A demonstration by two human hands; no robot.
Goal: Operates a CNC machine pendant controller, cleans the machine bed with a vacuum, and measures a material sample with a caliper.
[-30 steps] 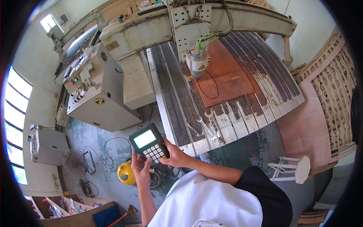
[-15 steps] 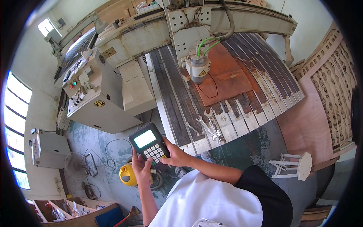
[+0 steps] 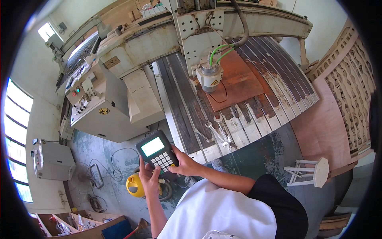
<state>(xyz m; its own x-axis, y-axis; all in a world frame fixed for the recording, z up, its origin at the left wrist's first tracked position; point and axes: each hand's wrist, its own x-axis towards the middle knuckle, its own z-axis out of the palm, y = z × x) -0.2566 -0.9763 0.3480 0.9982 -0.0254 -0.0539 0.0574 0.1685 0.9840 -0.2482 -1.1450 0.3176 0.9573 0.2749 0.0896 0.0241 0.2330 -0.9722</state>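
Both hands hold a black handheld controller (image 3: pixel 158 150) with a lit white screen and a keypad. My left hand (image 3: pixel 149 178) grips its lower left side, thumb near the bottom keys. My right hand (image 3: pixel 184 162) wraps the lower right side, its thumb by a yellow key. Beyond it stands a CNC router; its spindle (image 3: pixel 209 77), with two green hoses, hangs over a reddish-brown board (image 3: pixel 238 81) bearing a dark curved outline. Whether the spindle touches the board cannot be made out. Wrenches (image 3: pixel 217 133) lie on the near end of the slotted machine bed (image 3: pixel 254 133).
A grey control cabinet (image 3: pixel 105 119) with knobs stands left of the bed. On the floor are a yellow round vacuum-like thing (image 3: pixel 134 185), a fan (image 3: pixel 81 175) and loose cables. At right stand a white stool (image 3: pixel 318 173) and carved wooden lattice panels (image 3: pixel 350 103). A divided wooden box (image 3: pixel 87 229) sits lower left.
The view has shifted very slightly. My hands keep the same hold on the controller, and the spindle appears slightly lower in the picture.
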